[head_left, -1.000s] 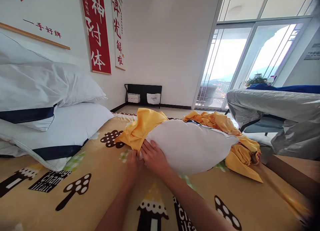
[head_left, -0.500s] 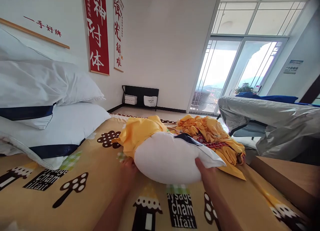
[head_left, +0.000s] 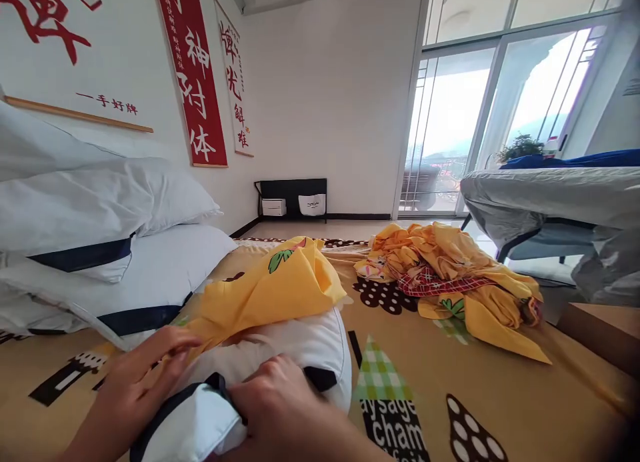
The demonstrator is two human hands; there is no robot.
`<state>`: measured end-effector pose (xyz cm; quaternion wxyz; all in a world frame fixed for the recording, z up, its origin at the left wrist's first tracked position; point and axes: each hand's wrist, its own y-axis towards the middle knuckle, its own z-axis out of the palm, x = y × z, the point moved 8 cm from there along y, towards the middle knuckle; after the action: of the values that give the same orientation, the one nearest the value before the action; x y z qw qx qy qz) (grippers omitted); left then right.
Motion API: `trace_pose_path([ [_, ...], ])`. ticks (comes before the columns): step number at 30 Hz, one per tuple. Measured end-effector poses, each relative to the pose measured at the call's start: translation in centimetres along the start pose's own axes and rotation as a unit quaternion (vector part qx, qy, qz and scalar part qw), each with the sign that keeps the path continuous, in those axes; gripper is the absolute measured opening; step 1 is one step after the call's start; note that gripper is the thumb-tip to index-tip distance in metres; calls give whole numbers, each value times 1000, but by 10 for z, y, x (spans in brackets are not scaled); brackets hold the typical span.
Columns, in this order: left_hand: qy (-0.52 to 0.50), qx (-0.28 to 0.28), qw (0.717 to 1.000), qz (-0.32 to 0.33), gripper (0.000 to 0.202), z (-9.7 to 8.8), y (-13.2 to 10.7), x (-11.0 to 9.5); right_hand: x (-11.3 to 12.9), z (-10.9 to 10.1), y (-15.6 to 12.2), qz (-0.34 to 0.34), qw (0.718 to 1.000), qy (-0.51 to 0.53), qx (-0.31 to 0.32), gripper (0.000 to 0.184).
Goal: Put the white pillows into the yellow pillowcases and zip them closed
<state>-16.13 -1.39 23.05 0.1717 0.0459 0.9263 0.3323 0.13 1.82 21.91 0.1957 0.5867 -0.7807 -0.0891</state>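
A white pillow [head_left: 300, 349] with a dark blue band lies close in front of me on the patterned bed sheet [head_left: 480, 389]. A yellow pillowcase [head_left: 270, 295] is draped over its far end. My left hand [head_left: 135, 389] pinches the edge of the yellow pillowcase at the pillow's left side. My right hand [head_left: 280, 409] presses down on the near end of the pillow, fingers curled over the blue band.
Two white pillows with blue bands [head_left: 100, 249] are stacked at the left against the wall. A heap of yellow cloth [head_left: 450, 275] lies on the bed at the right. A grey covered table [head_left: 550, 202] stands beyond the bed, with glass doors behind it.
The pillow has been turned and pulled toward me, its blue-banded end now nearest. Both hands moved back with it; the left hand now grips the yellow pillowcase.
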Motion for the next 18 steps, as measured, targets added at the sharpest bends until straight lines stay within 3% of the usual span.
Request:
trace_pose_path([
  [4,-13,206,970,127,33,62,60,-80,11,-9,-3,-60,998,-11,-31,50],
  [5,9,236,960,147,32,78,69,-94,13,-8,-6,-87,994,-25,-60,49],
  [7,69,243,954,162,32,101,81,-107,16,-8,-14,-123,977,-78,-156,52],
  [11,171,215,954,123,35,121,87,-93,24,-18,-37,-134,894,-174,-391,56],
  [15,242,191,946,102,29,116,89,-75,39,-15,-66,-80,804,-197,-556,52],
  [16,258,178,945,96,28,112,90,-71,39,-8,-74,-54,797,-192,-570,47],
  [18,276,149,947,71,24,103,90,-64,37,16,-84,-22,830,-179,-528,34],
])
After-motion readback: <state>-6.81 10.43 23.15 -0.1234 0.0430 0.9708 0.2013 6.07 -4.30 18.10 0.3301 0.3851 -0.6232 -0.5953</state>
